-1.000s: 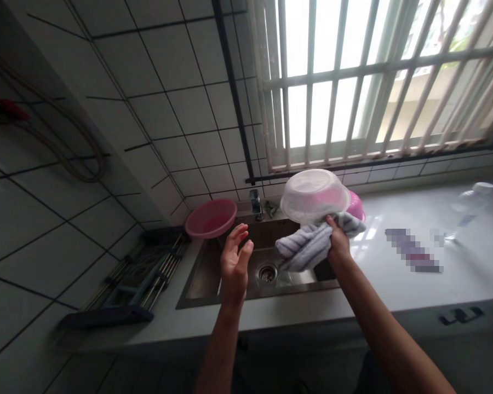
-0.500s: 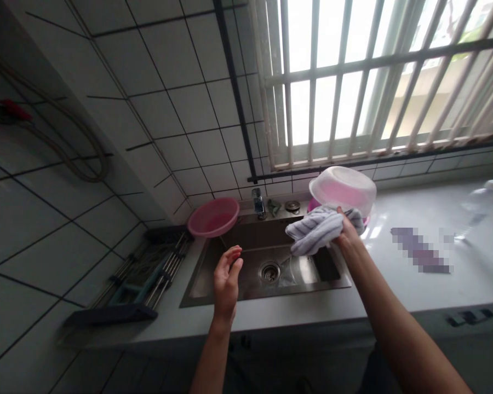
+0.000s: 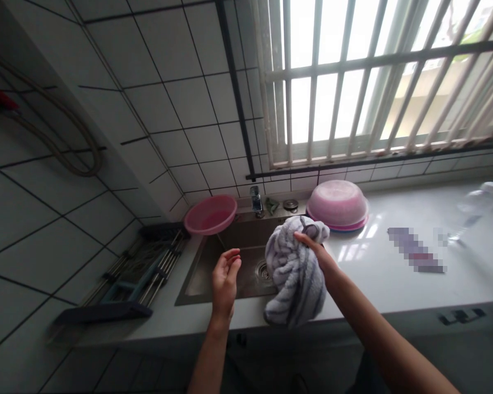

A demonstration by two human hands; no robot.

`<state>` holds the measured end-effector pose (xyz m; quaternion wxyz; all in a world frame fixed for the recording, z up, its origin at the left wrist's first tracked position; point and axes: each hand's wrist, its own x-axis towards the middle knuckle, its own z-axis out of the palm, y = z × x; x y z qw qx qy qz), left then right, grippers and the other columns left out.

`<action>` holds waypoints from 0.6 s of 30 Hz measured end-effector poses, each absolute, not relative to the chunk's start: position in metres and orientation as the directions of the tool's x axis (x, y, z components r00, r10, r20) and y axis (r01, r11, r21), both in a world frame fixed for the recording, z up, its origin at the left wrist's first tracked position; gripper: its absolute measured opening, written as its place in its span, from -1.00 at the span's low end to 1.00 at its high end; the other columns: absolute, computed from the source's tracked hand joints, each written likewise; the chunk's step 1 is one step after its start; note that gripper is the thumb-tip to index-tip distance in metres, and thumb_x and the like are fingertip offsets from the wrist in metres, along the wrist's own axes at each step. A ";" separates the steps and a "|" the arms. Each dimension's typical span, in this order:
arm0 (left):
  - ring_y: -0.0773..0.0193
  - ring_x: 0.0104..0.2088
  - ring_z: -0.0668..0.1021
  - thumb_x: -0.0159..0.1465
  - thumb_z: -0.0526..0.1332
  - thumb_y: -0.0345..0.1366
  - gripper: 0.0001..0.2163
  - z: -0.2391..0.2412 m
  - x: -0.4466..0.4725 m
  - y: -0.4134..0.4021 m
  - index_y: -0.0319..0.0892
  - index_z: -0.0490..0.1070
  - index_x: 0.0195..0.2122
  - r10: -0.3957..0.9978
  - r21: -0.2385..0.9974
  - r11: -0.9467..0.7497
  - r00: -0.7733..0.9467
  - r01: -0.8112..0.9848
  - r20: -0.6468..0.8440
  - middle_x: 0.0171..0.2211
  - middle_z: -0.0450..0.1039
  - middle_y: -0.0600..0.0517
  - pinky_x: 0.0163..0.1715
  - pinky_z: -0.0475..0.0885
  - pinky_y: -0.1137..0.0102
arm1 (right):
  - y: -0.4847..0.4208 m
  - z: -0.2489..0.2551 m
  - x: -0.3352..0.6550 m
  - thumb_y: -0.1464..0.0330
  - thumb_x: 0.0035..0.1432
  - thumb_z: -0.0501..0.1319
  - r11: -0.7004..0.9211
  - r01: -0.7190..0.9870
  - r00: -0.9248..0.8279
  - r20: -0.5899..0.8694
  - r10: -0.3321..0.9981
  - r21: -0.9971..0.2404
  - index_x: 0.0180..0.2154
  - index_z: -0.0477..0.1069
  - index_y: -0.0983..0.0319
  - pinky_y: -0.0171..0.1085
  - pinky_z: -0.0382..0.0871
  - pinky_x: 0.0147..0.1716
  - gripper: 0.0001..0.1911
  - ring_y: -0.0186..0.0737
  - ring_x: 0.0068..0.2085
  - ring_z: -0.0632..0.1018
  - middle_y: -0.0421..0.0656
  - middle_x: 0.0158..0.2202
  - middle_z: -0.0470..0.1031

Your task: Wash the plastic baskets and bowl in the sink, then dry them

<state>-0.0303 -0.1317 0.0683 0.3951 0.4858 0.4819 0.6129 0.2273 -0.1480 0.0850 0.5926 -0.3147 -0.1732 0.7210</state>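
A white and grey striped towel [image 3: 298, 273] hangs bunched from my right hand [image 3: 318, 254], whose fingers pinch it near its top. The cloth droops over the right half of the steel sink [image 3: 197, 287] and past its front edge. To the left, my left hand [image 3: 225, 282] is held up above the sink with its fingers curved and a gap between thumb and fingers. It holds nothing and is apart from the towel. Part of the drain [image 3: 263, 270] shows between the two.
Behind the sink is a faucet [image 3: 256, 200]. A pink basin [image 3: 211, 214] rests at its back left corner, stacked upturned basins [image 3: 337, 202] at back right. A dish rack [image 3: 142, 273] lies left; a clear bottle [image 3: 474, 210] stands on the right counter [image 3: 386, 284].
My right hand has brought the towel left and nearer to me, and the cloth now hangs down longer. The upturned basins are lower and fully in view. My left hand has barely moved.
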 end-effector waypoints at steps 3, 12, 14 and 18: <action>0.16 0.01 0.59 0.17 0.47 -0.15 -0.64 0.068 -0.050 -0.113 -0.09 0.56 -0.03 0.922 0.976 -0.211 -0.342 -0.048 0.183 0.04 0.56 -0.06 -0.02 0.52 0.32 | -0.132 0.106 0.228 0.17 0.19 0.45 -0.232 -0.767 -0.116 -0.227 0.967 -0.598 -0.10 0.56 0.25 -0.07 0.69 -0.08 -0.66 0.02 -0.14 0.75 -0.13 -0.36 0.66; 0.29 -0.28 0.59 0.31 0.44 -0.11 -0.69 0.073 -0.090 -0.028 -0.14 0.40 -0.10 0.863 0.968 0.082 -0.469 -0.237 -0.188 -0.11 0.45 -0.05 -0.23 0.62 0.35 | -0.058 0.041 0.231 0.18 0.16 0.41 -0.173 -0.871 -0.092 -0.194 0.977 -0.461 -0.26 0.43 0.20 -0.07 0.65 -0.13 -0.72 -0.04 -0.17 0.72 -0.14 -0.35 0.63; 0.15 -0.13 0.63 0.31 0.43 -0.05 -0.59 0.080 -0.096 -0.006 -0.13 0.39 0.04 0.839 0.920 0.151 -0.445 -0.362 -0.313 0.01 0.41 -0.14 -0.18 0.65 0.27 | -0.055 0.024 0.228 0.23 0.09 0.44 -0.202 -0.880 -0.115 -0.219 0.969 -0.430 -0.27 0.41 0.19 -0.06 0.66 -0.13 -0.72 -0.05 -0.18 0.72 -0.17 -0.35 0.63; -0.17 0.18 0.54 0.27 0.42 -0.03 -0.43 0.084 -0.100 0.031 -0.17 0.30 0.19 0.758 0.724 0.346 -0.277 -0.597 -0.590 0.15 0.31 -0.31 -0.03 0.64 0.05 | -0.056 0.018 0.226 0.26 0.08 0.43 -0.156 -0.896 -0.091 -0.172 0.981 -0.416 -0.24 0.41 0.17 -0.08 0.66 -0.10 -0.73 -0.09 -0.21 0.72 -0.23 -0.39 0.60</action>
